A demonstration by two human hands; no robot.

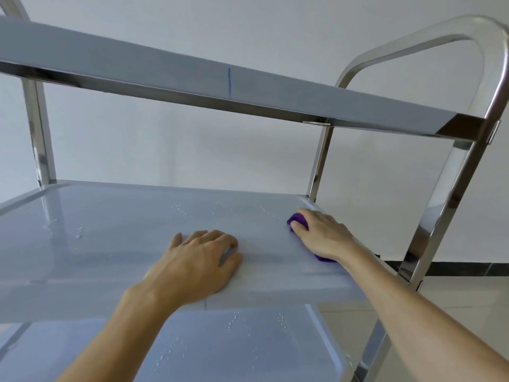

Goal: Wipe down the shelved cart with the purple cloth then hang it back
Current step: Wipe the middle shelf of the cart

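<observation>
The steel cart has a grey middle shelf (110, 230) dotted with water drops. My right hand (321, 232) presses the purple cloth (298, 218) onto that shelf near its far right corner; the cloth is bunched under the palm, with bits showing at the fingertips and by the wrist. My left hand (198, 260) rests flat on the shelf's front edge near the middle, fingers spread, holding nothing.
The top shelf (192, 78) crosses overhead, with a blue line on its front lip. A curved steel handle frame (451, 188) rises on the right. The bottom shelf (234, 340) lies below, also wet. A white wall stands behind, with tiled floor at right.
</observation>
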